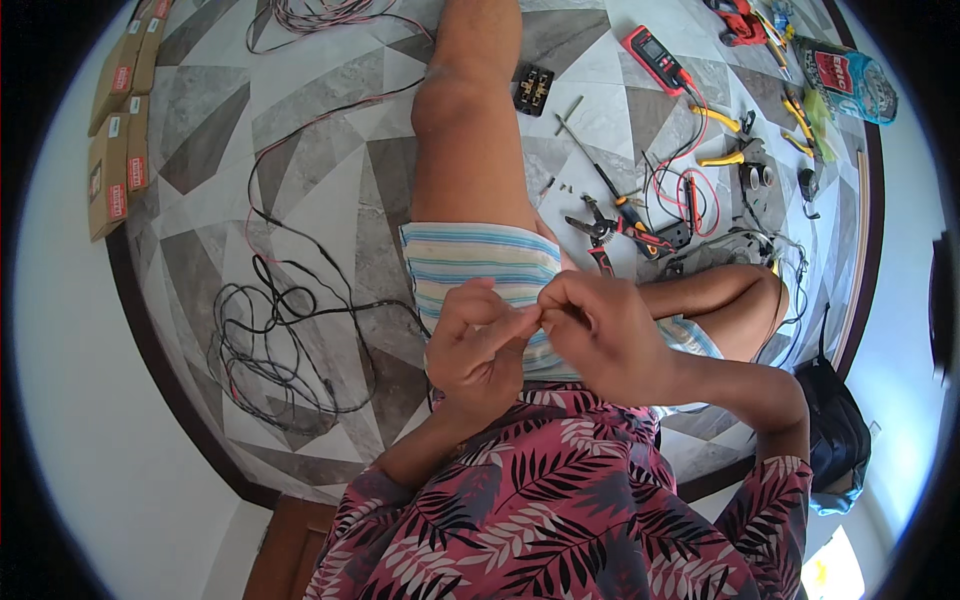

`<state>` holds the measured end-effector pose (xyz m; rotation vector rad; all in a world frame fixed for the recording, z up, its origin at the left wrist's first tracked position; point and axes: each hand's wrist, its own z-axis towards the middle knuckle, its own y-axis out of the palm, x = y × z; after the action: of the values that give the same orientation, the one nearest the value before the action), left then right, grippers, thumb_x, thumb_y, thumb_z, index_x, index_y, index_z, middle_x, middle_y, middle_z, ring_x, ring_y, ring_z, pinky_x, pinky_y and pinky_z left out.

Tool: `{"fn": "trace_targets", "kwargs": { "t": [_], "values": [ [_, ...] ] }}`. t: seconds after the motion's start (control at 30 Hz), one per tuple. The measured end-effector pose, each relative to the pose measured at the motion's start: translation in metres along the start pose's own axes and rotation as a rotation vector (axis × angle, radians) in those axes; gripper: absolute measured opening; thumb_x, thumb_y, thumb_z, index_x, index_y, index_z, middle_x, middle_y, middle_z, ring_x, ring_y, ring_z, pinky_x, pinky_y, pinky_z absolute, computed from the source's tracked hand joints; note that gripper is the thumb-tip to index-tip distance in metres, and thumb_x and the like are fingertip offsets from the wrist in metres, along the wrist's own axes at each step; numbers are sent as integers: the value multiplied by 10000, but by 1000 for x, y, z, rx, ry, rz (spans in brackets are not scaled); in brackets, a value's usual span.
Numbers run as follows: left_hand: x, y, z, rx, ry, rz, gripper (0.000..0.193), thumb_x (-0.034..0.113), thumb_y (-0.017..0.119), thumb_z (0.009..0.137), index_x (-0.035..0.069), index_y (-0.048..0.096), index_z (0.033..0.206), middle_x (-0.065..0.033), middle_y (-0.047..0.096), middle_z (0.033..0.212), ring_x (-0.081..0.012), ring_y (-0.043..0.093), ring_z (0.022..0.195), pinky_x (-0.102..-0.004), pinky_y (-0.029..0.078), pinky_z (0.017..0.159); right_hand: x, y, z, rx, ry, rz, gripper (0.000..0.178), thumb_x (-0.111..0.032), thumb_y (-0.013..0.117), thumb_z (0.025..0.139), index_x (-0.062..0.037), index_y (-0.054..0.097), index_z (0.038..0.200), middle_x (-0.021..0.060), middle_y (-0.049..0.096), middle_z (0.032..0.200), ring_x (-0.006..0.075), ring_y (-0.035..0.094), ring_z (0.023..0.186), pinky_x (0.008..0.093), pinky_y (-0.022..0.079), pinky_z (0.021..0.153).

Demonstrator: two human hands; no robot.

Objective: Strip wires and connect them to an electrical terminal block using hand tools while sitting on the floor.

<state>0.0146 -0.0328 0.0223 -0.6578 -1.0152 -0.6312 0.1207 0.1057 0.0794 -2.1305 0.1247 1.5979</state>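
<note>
Above my lap, my left hand (478, 345) and my right hand (610, 335) meet fingertip to fingertip, both closed in a pinch. Whatever lies between the fingertips is too small or hidden to make out. A black cable (385, 304) runs from the left and disappears behind my left hand; its end does not show. Just beyond my right hand, wire strippers (603, 232) with red and black handles lie on the floor. Close to them is a screwdriver (632, 222) with an orange and black handle.
A loose coil of cable (285, 345) spreads over the tiled floor at left. Farther right lie a red multimeter (655, 58) with leads and yellow-handled pliers (722, 158). A black socket part (534, 90) sits beside my outstretched leg. Cardboard boxes (110, 185) line the left wall.
</note>
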Motion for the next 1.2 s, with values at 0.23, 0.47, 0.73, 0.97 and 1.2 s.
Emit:
{"fn": "trace_targets", "kwargs": {
  "t": [0.23,0.47,0.73,0.97,1.2],
  "values": [
    [15,-2,0,27,-531,-402,216,89,662,903,-30,668,1082,-65,621,941,-144,565,849,-296,459,806,2,-8,-5,12,163,256,170,-147,637,856,-20,605,965,24,554,773,109,502,669,266,385,621],
    [19,-12,5,-10,-838,-737,205,91,641,922,-47,675,1070,-45,608,909,-81,531,843,-217,416,761,4,-24,6,193,-661,-625,381,-219,773,737,-28,613,1025,79,620,903,165,569,732,315,438,677],
    [17,-28,18,-188,-983,-1037,188,108,639,919,-51,684,1009,-9,601,807,-70,492,748,-224,385,667,0,-40,23,63,-1021,-693,290,-130,686,714,-40,678,989,70,650,972,195,601,793,360,476,686],
    [9,-35,20,-456,-1083,-1218,151,110,665,901,-36,695,928,22,594,763,-54,461,681,-226,358,602,-4,-46,25,-189,-1245,-797,222,-96,676,708,-18,693,916,63,641,913,175,598,793,303,476,679],
    [27,-44,39,-749,-660,-382,134,74,732,786,22,713,907,-7,572,732,-114,533,677,-280,429,677,-5,-35,12,-287,-1109,-719,80,-91,652,674,-46,593,702,18,504,713,168,512,665,301,428,623]
  ]
}}
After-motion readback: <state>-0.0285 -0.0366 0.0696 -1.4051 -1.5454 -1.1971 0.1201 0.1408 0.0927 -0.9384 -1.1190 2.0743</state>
